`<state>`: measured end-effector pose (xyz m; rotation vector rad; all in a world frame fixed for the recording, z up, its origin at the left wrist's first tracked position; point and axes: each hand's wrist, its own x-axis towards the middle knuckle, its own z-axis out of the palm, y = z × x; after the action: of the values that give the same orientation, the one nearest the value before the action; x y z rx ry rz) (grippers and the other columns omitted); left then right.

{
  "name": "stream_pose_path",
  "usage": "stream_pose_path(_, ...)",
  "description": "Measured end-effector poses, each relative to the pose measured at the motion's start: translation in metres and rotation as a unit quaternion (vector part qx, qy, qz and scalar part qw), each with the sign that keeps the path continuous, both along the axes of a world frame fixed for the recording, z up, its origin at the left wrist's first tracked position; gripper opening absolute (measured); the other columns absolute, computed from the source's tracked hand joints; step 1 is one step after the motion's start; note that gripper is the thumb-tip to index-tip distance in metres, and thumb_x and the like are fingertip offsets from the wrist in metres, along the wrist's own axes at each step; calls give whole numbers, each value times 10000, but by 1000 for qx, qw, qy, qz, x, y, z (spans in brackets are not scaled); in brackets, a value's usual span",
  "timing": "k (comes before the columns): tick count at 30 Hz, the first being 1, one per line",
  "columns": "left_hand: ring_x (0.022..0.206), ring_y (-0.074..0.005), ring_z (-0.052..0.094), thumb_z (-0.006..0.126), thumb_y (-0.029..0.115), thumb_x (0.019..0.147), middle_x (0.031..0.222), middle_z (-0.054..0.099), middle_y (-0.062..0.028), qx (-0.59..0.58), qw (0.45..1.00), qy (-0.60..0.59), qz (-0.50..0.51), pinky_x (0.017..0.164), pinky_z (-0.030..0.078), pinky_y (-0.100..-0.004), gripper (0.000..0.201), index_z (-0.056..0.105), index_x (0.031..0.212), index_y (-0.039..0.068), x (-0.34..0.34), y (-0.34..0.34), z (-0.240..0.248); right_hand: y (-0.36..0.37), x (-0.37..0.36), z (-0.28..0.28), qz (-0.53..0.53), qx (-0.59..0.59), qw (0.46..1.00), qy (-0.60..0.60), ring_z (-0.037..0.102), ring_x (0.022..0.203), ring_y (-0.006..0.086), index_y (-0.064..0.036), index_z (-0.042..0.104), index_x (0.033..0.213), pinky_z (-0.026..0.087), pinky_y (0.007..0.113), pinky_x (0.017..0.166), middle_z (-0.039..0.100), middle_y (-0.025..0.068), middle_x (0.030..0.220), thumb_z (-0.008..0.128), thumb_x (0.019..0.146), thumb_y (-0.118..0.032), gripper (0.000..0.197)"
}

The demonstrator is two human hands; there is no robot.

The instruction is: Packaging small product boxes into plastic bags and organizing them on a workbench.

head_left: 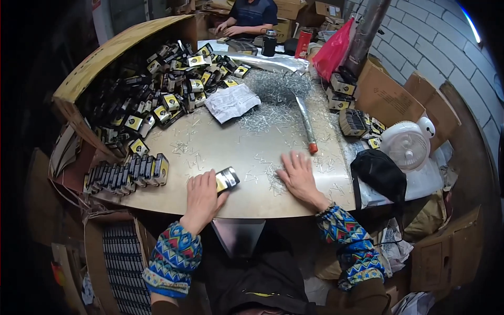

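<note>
My left hand [203, 198] rests at the near edge of the table, its fingers closed on a small black, white and yellow box [227, 180]. To the right, my right hand [300, 182] lies palm down with fingers spread, over loose thin metal nails [273, 179]. Whether any nails are under the palm is hidden. Beyond it is a long silvery rod [304, 123] with a red-orange tip, pointing towards me. Farther back, a large heap of the same nails [275, 86] covers the tabletop [210, 149].
Many similar boxes [170, 102] are piled inside a wooden surround [126, 47]; a row of boxes [134, 176] stands front left. A creased paper [232, 102] lies mid-table. At right are a black pouch [379, 176] and a white fan [407, 147]. Another person [252, 16] sits opposite.
</note>
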<state>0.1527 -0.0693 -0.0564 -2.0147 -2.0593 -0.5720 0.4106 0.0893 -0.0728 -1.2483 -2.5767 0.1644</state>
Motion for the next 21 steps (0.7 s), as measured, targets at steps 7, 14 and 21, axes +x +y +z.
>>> stream_pose_path(7,818,-307,637,613,228,914,978,620,-152,69,990,-126,18,720,530,-400,381,513,1240,60,-1,0,4,-18,-66,-9,101,-92,980,144,287,1396,420,-28,384,1421,212,534,1144,345,250,1482,419,1011,-361,529)
stream_pose_path(14,767,-165,670,478,237,1013,936,633,-73,42,565,-814,130,659,596,-320,237,517,1165,60,2,-127,-15,-10,-73,-1,124,-152,957,214,345,1383,377,-63,503,1357,232,508,1145,415,224,1452,487,997,-321,443)
stream_pose_path(21,907,-118,604,514,175,979,1011,615,-28,-93,494,-834,226,804,485,-267,223,570,1156,53,61,-184,-117,-58,-107,-3,213,-10,971,108,378,1348,392,-109,575,1289,278,489,1129,454,220,1407,523,967,-304,380)
